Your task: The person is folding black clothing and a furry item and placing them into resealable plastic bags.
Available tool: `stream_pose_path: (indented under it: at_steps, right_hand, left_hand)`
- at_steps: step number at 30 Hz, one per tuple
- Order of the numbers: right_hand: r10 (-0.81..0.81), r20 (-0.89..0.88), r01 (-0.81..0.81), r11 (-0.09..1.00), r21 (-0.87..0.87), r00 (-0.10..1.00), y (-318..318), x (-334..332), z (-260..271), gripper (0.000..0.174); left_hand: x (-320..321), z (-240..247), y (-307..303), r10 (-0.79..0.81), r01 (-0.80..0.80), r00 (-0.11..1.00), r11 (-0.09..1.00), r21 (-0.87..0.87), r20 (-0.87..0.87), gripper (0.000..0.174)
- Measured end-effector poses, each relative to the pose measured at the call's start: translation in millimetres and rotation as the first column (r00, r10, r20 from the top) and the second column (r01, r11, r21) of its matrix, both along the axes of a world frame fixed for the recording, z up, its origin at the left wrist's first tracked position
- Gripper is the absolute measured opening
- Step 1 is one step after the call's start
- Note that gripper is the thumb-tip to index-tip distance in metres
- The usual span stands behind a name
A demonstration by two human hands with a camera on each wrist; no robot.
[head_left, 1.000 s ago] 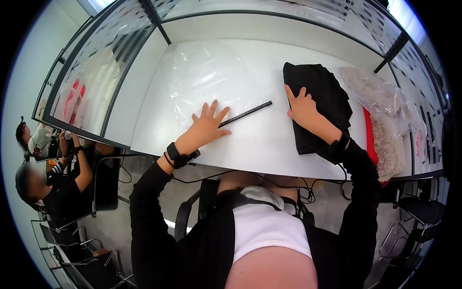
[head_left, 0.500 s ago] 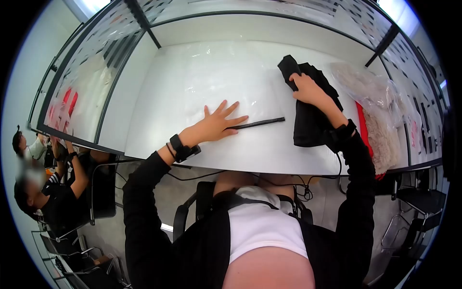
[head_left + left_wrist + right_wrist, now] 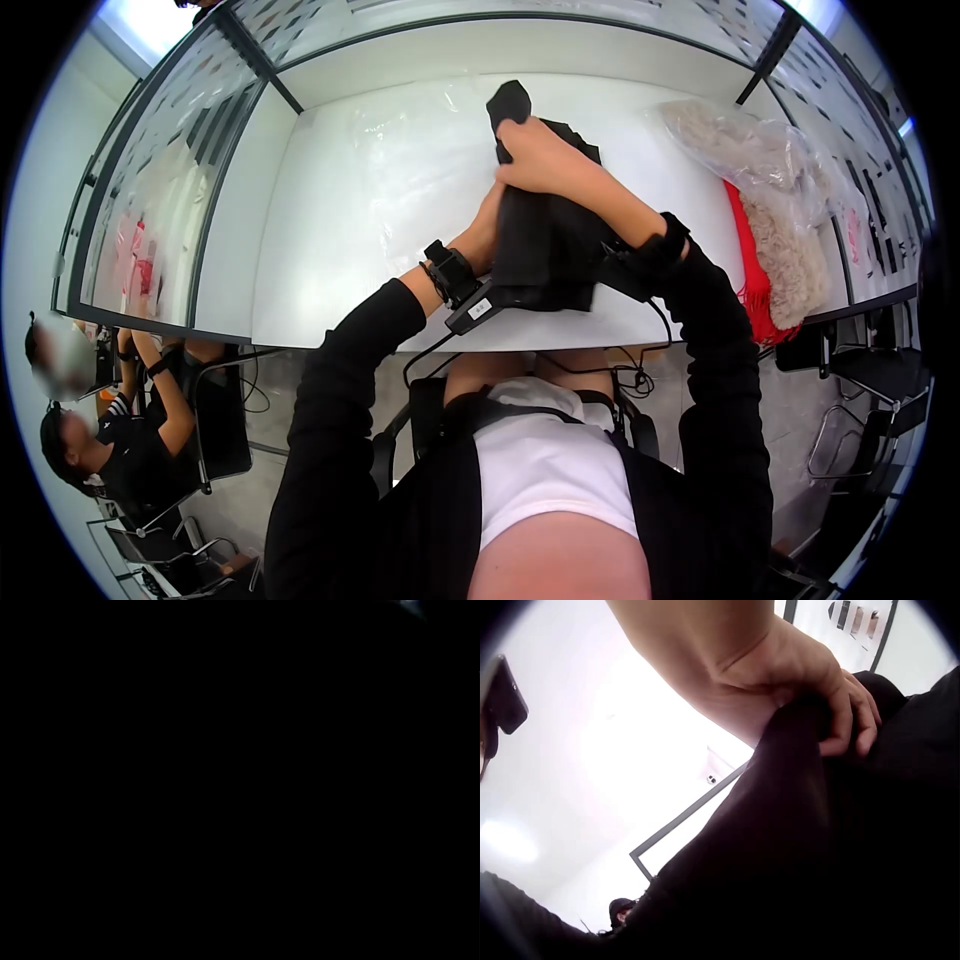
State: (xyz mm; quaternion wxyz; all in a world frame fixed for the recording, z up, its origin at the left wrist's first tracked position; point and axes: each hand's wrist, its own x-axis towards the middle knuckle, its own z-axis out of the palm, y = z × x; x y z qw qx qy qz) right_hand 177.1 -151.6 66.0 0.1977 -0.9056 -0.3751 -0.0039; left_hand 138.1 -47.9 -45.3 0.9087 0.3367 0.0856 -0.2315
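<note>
A folded black cloth [image 3: 530, 240] stands raised over the middle of the table, its narrow upper end pointing away from the body. My right hand [image 3: 545, 160] grips it near that end. In the right wrist view, the curled fingers [image 3: 841, 724] of that hand clasp a bunched part of the cloth. At its left edge is my left hand [image 3: 482, 235], with its fingers hidden behind the cloth and the right hand. The left wrist view is almost wholly black. The slim black rod is hidden.
Clear plastic film [image 3: 400, 180] lies on the white table [image 3: 310, 250], left of the cloth. To the right are a beige fluffy item [image 3: 785, 245] partly under clear plastic and a red fringed cloth [image 3: 757, 285]. Low panels enclose the table. A cable [image 3: 425, 350] hangs at the front edge.
The right hand has gripped the black cloth, lifted it and brought it left to the middle. The left hand, spread flat beside the rod before, has moved right, behind the cloth.
</note>
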Motion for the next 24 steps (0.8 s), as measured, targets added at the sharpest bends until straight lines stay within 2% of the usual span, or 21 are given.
stream_pose_path:
  at_steps: [1,2,3,7,10,14,15,18,20,22,24]
  right_hand:
    - [-0.002,-0.032,0.003,1.000,0.025,0.999,8,0,5,0.032]
    - [-0.003,-0.061,0.006,0.999,0.051,0.998,15,1,12,0.031]
    - [0.019,-0.021,-0.019,1.000,-0.015,1.000,22,-1,23,0.032]
    - [-0.005,-0.167,0.021,0.995,0.095,0.986,47,2,34,0.039]
    - [-0.042,-0.198,0.091,0.964,0.249,0.979,66,1,30,0.040]
    - [-0.030,-0.334,0.089,0.982,0.164,0.942,78,-11,48,0.050]
    - [-0.023,-0.345,0.045,0.998,0.054,0.938,78,-17,57,0.057]
    - [0.072,-0.405,-0.006,0.987,0.161,0.911,84,-19,40,0.063]
    - [0.217,-0.485,-0.098,0.961,0.259,0.847,77,-22,35,0.076]
    - [0.230,-0.460,-0.063,0.935,0.350,0.858,68,-15,32,0.073]
    - [0.197,-0.285,-0.050,0.891,0.451,0.938,59,15,9,0.054]
  left_hand:
    - [-6,-5,13,-0.204,0.320,0.929,0.863,-0.391,0.309,0.034]
    - [-12,-9,19,-0.255,0.431,0.886,0.760,-0.486,0.388,0.034]
    - [-16,-11,25,-0.263,0.443,0.885,0.730,-0.520,0.384,0.034]
    - [-32,-19,41,-0.134,0.192,0.980,0.829,-0.526,0.146,0.033]
    - [-48,-28,46,-0.003,0.011,1.000,0.847,-0.532,0.017,0.033]
    - [-71,-36,45,0.169,-0.204,0.979,0.831,-0.517,-0.114,0.033]
    - [-76,-38,45,0.205,-0.247,0.969,0.824,-0.510,-0.137,0.033]
    - [-90,-41,45,0.302,-0.360,0.933,0.795,-0.489,-0.195,0.033]
    - [-98,-44,47,0.354,-0.419,0.908,0.773,-0.477,-0.223,0.033]
    - [-109,-47,51,0.402,-0.475,0.880,0.747,-0.465,-0.253,0.032]
    - [-123,-49,58,0.441,-0.518,0.855,0.723,-0.457,-0.272,0.032]
